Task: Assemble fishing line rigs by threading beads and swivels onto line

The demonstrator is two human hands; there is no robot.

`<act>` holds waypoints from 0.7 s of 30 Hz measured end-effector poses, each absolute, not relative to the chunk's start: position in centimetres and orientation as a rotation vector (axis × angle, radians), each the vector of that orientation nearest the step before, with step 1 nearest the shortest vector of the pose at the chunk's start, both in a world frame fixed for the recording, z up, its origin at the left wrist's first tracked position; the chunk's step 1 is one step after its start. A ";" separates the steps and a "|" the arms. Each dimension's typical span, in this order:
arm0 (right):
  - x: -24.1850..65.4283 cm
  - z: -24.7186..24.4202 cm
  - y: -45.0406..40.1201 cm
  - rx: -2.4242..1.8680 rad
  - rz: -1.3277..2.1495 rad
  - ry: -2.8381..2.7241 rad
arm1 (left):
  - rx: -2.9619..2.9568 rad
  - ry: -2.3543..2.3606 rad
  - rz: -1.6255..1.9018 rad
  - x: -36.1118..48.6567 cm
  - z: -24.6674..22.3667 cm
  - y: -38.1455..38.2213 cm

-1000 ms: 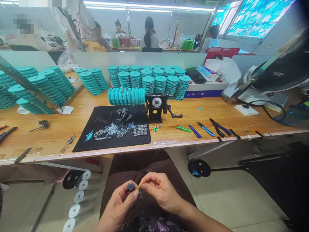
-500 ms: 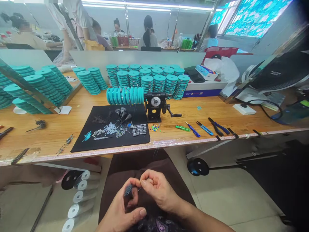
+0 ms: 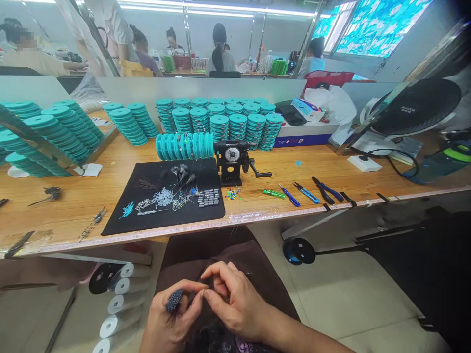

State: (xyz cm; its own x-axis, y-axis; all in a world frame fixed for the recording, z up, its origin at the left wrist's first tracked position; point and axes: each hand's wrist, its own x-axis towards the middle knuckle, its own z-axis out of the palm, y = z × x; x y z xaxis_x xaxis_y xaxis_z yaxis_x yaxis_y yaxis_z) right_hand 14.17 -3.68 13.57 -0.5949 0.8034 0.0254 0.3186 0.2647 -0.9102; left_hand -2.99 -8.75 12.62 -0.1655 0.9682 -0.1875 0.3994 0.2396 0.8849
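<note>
Over my lap, my left hand (image 3: 176, 314) is closed, with a bundle of fine dark-tipped strands (image 3: 174, 300) tucked at its fingers. Its thumb and index fingertip meet the fingertips of my right hand (image 3: 235, 301). The right hand is in a pinch; whatever lies between the fingertips is too small to make out. Thin clear line (image 3: 235, 229) hangs over the table's front edge above my hands. Beyond it, a black mat (image 3: 121, 219) carries small pale sleeves (image 3: 164, 197), grey cylinders (image 3: 208, 198), light-blue slivers (image 3: 127, 210) and wire-like bunches (image 3: 180, 172).
A hand-cranked winder (image 3: 232, 162) holds a row of turquoise spools (image 3: 184, 146). Stacked turquoise spools (image 3: 220, 128) stand behind it. To the right lie a green tool (image 3: 274, 194), a blue pen-like tool (image 3: 290, 195), snips (image 3: 307, 193) and pliers (image 3: 326, 190). A fan (image 3: 415, 108) stands far right.
My left hand has turned, bringing the dark-tipped bundle into fuller view, and its thumb has closed up to the right fingertips. The whole view has shifted slightly.
</note>
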 end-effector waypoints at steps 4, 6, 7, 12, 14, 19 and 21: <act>14.0 13.5 -3.8 -0.940 0.992 -2.222 | 1.157 1.595 0.936 -2.8 12.9 -8.8; 13.8 13.3 -3.9 -0.931 0.916 -2.233 | 1.048 1.512 0.954 -2.5 12.7 -8.9; 13.8 13.2 -3.9 -0.933 0.910 -2.225 | 0.959 1.464 0.982 -2.6 12.5 -9.0; 14.9 12.7 -2.4 -1.179 1.215 -1.920 | 0.066 1.441 1.263 -6.9 12.1 -9.8; 15.8 12.1 -1.4 -1.270 1.457 -1.719 | -0.122 1.473 1.350 -9.7 12.0 -10.0; 17.1 10.2 -0.2 -1.104 2.066 -1.526 | 0.070 1.501 1.289 -13.0 11.4 -9.9; 17.3 9.8 -0.3 -1.013 2.275 -1.341 | 0.137 1.515 1.274 -12.6 11.1 -9.8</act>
State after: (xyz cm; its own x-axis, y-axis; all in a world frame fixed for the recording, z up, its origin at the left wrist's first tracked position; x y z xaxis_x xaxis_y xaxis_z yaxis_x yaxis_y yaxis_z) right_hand 17.31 -0.30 9.81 -0.7011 0.5790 -0.4162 0.0838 -0.5128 -0.8544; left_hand -12.63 -9.85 11.12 -0.3947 0.6619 -0.6372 -0.5144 0.4154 0.7502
